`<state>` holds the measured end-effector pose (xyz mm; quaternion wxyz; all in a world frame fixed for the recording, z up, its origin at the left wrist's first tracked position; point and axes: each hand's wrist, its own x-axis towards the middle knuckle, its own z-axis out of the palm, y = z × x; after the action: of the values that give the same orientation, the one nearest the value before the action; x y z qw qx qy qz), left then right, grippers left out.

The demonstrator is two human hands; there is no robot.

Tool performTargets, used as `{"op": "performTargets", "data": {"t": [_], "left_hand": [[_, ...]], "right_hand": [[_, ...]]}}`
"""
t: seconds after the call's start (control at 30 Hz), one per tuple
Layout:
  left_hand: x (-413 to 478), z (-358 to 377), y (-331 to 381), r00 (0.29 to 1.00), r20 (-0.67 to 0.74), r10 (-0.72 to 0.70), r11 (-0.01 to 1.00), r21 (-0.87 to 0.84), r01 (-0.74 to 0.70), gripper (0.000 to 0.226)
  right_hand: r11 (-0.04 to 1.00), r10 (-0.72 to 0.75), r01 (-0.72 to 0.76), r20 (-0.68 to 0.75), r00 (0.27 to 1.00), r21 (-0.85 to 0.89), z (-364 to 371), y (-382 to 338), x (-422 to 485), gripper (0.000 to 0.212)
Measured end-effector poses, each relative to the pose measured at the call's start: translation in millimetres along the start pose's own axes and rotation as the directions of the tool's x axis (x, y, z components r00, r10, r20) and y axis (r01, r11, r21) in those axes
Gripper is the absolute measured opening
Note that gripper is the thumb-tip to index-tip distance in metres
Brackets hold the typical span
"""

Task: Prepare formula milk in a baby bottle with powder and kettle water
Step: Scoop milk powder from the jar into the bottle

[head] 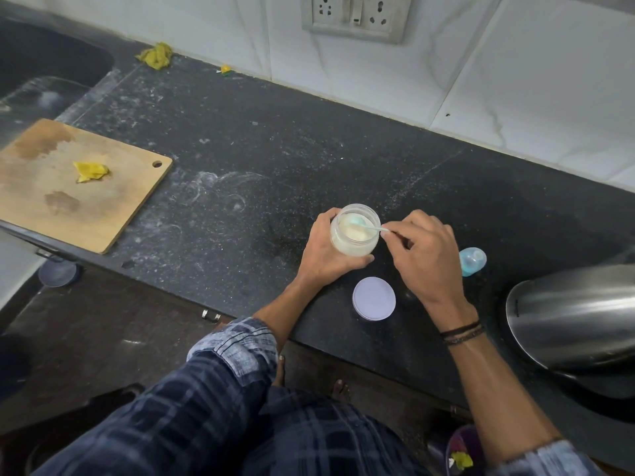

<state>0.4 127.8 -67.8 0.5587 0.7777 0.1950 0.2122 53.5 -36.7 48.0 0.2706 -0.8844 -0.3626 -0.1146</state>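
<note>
Our left hand point(324, 250) curls round the powder jar point(355, 235). Our right hand point(422, 259) pinches the spoon point(365, 226) inside. The lid point(374, 298) lies near; the bottle point(472, 262) and kettle point(577, 314) sit right.

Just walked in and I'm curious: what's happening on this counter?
A person is scooping powder. The left hand grips the open jar while the right hand pinches a scoop dipped into it. The lid lies nearby on the counter, and a kettle stands at the right.
</note>
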Motion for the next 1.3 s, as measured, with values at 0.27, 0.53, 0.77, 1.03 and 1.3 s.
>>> {"op": "performTargets", "data": {"t": [0.27,0.53,0.77,1.03,1.3], "left_hand": [[0,0,2,1.0,0.024,-0.01,1.0,-0.021,0.011,0.091],[0,-2,5,0.999,0.033,-0.037,0.999,-0.031,0.038,0.092],[-2,-3,5,0.999,0.03,-0.034,0.999,-0.004,0.034,0.092],[-2,-4,5,0.999,0.025,-0.031,0.999,0.039,0.03,0.094],[-3,-4,8,1.0,0.021,-0.017,0.998,0.056,0.015,0.095]], "right_hand": [[0.922,-0.199,0.272,0.266,0.943,-0.274,-5,-8,40,0.016],[0.886,-0.132,0.296,0.418,0.899,-0.356,-7,-14,50,0.017],[0.954,-0.002,0.137,0.452,0.892,-0.267,-3,-14,53,0.016],[0.967,0.242,-0.251,0.397,0.885,-0.03,-2,-3,52,0.011],[0.783,0.467,-0.566,0.357,0.809,0.257,6,5,38,0.003]]}}
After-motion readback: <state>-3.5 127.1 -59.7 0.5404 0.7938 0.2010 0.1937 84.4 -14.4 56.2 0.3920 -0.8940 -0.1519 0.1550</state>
